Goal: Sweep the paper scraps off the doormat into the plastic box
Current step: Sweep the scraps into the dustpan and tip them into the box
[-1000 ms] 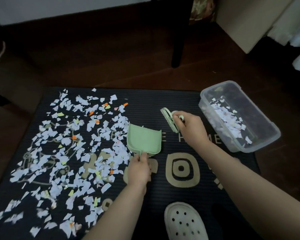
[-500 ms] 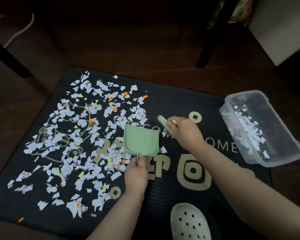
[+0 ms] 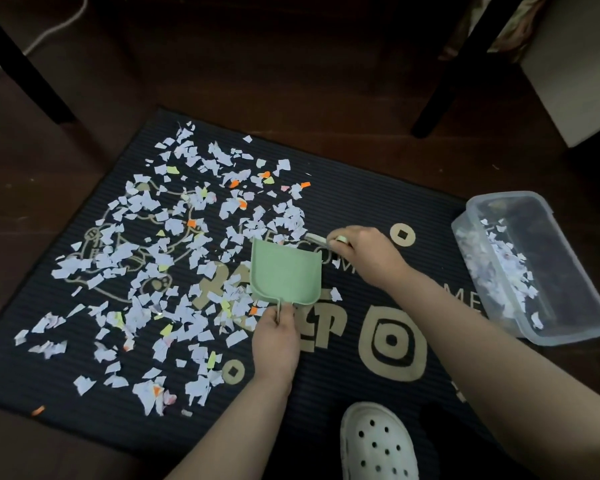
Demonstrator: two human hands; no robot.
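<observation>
We are filling the pan: left hand (image 3: pixel 276 336) grips the green dustpan (image 3: pixel 284 271), right hand (image 3: pixel 364 252) grips the small brush (image 3: pixel 317 239). Next, we judge, draw nearby paper scraps (image 3: pixel 174 258) in.

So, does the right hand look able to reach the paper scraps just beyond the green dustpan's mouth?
Probably yes: the right hand, gripping a small green brush, is beside those white paper scraps; nothing intervenes.

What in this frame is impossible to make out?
All head view.
1. brush: mostly hidden by the right hand.
2. dustpan handle: wrapped in the left hand.
3. doormat lettering: partly covered by arms and scraps.
4. shoe: cut off by the bottom edge.
</observation>
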